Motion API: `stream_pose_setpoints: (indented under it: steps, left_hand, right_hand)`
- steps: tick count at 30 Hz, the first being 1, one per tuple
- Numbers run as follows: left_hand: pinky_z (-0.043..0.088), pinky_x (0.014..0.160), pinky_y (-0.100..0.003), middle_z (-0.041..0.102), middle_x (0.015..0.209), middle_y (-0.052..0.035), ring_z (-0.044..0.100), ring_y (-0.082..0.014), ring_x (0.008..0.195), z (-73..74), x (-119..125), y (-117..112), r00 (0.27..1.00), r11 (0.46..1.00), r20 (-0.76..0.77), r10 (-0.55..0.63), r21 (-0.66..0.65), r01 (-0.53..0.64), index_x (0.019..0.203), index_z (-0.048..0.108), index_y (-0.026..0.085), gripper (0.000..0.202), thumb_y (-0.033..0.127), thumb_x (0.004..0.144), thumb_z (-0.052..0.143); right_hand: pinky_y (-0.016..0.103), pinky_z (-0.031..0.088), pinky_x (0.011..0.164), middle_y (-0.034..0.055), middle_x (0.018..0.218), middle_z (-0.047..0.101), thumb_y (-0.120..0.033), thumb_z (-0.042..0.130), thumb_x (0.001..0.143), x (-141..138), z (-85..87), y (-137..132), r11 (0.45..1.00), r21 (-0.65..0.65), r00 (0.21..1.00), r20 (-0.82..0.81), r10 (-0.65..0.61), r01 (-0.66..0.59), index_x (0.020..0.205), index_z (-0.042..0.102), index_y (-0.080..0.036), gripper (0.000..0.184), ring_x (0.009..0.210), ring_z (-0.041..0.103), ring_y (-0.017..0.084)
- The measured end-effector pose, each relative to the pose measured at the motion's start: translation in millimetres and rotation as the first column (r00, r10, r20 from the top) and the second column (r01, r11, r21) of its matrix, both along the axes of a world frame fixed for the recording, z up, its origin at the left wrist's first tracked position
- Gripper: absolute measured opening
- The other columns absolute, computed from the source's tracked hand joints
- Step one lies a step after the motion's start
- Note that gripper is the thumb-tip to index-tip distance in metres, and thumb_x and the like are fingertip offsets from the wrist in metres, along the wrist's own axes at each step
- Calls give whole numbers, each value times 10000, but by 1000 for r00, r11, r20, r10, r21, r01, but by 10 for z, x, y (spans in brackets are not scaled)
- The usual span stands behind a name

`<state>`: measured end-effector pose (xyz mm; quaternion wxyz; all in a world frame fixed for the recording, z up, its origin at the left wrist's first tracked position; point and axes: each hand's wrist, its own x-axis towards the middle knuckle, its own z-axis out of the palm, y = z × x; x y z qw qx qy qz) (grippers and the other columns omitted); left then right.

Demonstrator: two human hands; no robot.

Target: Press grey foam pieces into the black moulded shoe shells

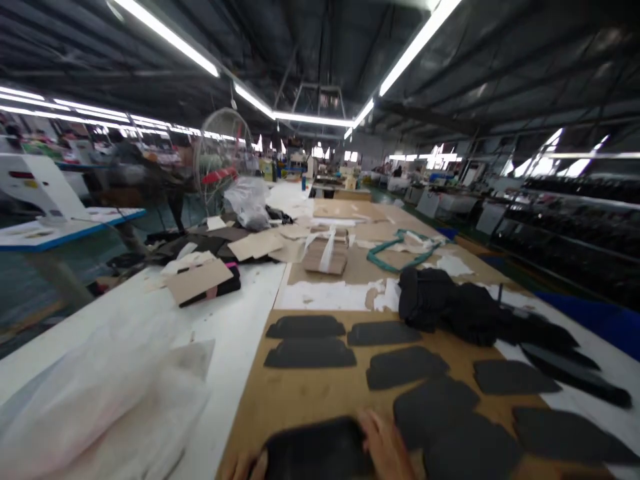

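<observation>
At the bottom edge of the view, my left hand [243,468] and my right hand [384,443] grip the two sides of a dark, rounded fabric piece [315,450], whose lower part is cut off by the frame. It lies on a brown cardboard sheet [295,407], among several similar dark cut pieces [305,327]. Just past my right hand, more dark pieces [445,407] almost touch it. A crumpled heap of black cloth [450,307] sits farther up the sheet.
The long white table [225,313] carries a translucent plastic bag [100,407] at the left, a strapped cardboard bundle [325,252] and a green strip [400,250] ahead. A standing fan [223,160] and a person [133,167] are at the far left; dark racks [565,227] line the right.
</observation>
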<state>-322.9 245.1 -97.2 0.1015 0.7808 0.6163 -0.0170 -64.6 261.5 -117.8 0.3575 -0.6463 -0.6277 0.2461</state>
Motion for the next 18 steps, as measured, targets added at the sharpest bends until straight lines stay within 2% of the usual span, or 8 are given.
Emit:
stream_pose_setpoints:
  steps: [2,3,6,8,11,15,18]
  left_hand:
    - [418,873,-367,544,1143,-97,531,-220,1019,13,-12,-209,999,997,-31,31,-64,-33,1207,508,197,428,101,793,454]
    - [396,905,-336,537,1148,-94,511,-208,1045,19,-10,-260,999,996,-27,18,-83,-20,1208,505,174,423,97,798,433]
    - [363,938,-331,514,1163,-97,473,-214,1079,18,12,-266,1000,992,-27,12,-128,-16,1225,481,146,429,126,798,440]
    - [353,948,-328,509,1160,-98,467,-212,1080,17,25,-240,1000,991,-26,13,-133,-16,1228,473,135,437,123,793,442]
    - [339,963,-321,507,1160,-95,467,-201,1081,19,24,-233,1000,993,-22,15,-114,-18,1226,469,132,456,85,775,427]
    - [355,951,-338,500,1181,-109,469,-209,1085,13,12,-231,1000,994,-22,19,-104,-21,1218,468,119,465,48,764,393]
    - [325,981,-341,478,1216,-121,445,-217,1119,5,23,-212,1000,995,-13,11,-102,-12,1229,456,99,466,54,769,400]
  right_hand:
    - [254,524,587,77,815,663,-549,286,871,116,-90,-39,988,-147,977,-200,-73,44,841,646,-156,535,679,636,155]
    - [259,529,595,98,880,662,-564,274,861,169,-151,-58,978,-200,959,-256,-119,68,888,643,-139,563,752,645,175]
    - [272,535,659,136,1037,628,-580,279,840,271,-285,-130,948,-288,902,-360,-236,133,1015,611,-103,607,918,623,205]
    - [276,532,688,141,1057,621,-583,286,835,291,-292,-193,942,-294,876,-397,-273,160,1031,603,-99,611,939,616,206]
    - [277,530,699,135,1040,628,-573,289,837,298,-234,-302,947,-264,866,-411,-284,185,1028,602,-105,595,923,620,202]
    - [293,527,699,127,1073,612,-508,347,831,325,-164,-415,959,-216,908,-337,-251,185,1066,590,-122,513,946,603,208]
    - [342,485,830,109,1087,603,-376,421,804,323,-137,-429,970,-190,951,-239,-193,149,1077,592,-142,398,987,580,203]
